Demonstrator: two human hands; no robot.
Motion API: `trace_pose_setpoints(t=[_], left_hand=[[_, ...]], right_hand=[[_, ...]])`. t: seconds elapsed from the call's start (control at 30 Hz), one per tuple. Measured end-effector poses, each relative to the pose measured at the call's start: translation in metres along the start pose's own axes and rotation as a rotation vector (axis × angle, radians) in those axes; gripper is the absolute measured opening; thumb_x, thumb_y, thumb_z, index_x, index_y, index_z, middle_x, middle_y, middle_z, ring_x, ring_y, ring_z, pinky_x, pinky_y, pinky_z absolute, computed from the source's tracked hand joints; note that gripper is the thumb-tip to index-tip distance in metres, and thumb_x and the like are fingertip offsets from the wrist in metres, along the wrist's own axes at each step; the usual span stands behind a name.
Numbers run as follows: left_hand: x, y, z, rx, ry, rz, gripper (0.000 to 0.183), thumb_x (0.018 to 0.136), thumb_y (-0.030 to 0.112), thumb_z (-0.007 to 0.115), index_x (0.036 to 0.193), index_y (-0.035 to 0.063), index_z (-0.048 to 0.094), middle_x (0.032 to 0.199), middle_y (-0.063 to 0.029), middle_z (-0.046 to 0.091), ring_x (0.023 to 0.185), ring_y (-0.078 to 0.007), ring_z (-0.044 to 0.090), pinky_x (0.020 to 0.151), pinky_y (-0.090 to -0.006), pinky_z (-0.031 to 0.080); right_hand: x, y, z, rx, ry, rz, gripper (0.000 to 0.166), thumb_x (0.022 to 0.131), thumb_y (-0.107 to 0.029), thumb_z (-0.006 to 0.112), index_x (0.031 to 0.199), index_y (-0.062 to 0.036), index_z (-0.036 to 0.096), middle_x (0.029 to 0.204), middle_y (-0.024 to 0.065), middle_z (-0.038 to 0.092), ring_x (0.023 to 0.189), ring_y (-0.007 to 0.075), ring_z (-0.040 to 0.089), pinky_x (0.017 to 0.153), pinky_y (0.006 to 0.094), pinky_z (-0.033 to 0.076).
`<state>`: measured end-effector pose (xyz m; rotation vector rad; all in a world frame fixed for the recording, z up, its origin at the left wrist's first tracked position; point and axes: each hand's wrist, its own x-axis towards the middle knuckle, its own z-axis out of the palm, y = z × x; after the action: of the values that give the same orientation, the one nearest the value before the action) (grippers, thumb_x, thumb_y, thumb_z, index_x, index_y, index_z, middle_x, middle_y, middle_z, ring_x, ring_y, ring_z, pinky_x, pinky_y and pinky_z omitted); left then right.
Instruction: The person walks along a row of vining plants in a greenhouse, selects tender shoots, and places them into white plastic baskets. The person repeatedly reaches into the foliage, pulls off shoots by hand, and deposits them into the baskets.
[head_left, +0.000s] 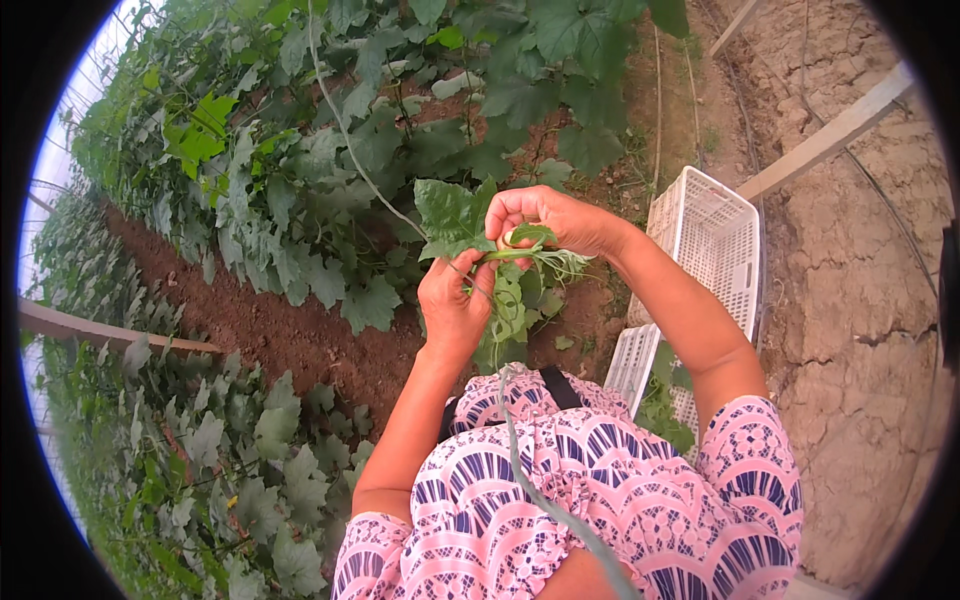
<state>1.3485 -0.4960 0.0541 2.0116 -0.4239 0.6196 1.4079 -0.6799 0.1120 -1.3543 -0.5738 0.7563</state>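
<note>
My left hand (455, 307) pinches the green stem of a leafy vine shoot (517, 254) between thumb and fingertips. Just to its right, my right hand (551, 216) has its fingers curled around the same shoot, by a small young leaf (534, 233). Thin curly tendrils (564, 262) stick out from the shoot's right end. One broad green leaf (454, 217) stands up above my left fingertips. A pale string (352, 150) comes down from the top and reaches my left hand. My right fingertips are partly hidden by the small leaf and stem.
Leafy vines grow in rows on the upper left (247, 180) and lower left, with a brown soil strip (195, 277) between. White plastic crates (716, 247) stand at right; the nearer holds greens (667, 412). Wooden posts (832, 131) slant nearby over cracked ground. A rope (540, 495) crosses my chest.
</note>
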Motion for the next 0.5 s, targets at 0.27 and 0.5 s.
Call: trace_pose_setpoints(t=[0.27, 0.5], left_hand=[[0.004, 0.009, -0.01, -0.122, -0.054, -0.19, 0.012, 0.077, 0.008, 0.067, 0.084, 0.003, 0.059, 0.07, -0.0089, 0.058, 0.057, -0.0162, 0.057, 0.052, -0.0266, 0.045], [0.005, 0.009, -0.004, -0.334, -0.111, -0.309, 0.012, 0.079, 0.005, 0.065, 0.086, 0.0002, 0.057, 0.071, -0.0065, 0.06, 0.06, -0.011, 0.057, 0.054, -0.0241, 0.046]], right_hand=[[-0.03, -0.051, 0.001, -1.142, 0.893, -0.549, 0.016, 0.077, -0.016, 0.064, 0.092, -0.011, 0.063, 0.105, 0.0066, 0.057, 0.104, 0.0251, 0.051, 0.09, 0.0362, 0.041], [-0.029, -0.036, 0.041, -1.653, 0.712, -0.554, 0.017, 0.065, -0.012, 0.069, 0.079, -0.0106, 0.06, 0.109, 0.0034, 0.055, 0.114, 0.0238, 0.044, 0.103, 0.0461, 0.027]])
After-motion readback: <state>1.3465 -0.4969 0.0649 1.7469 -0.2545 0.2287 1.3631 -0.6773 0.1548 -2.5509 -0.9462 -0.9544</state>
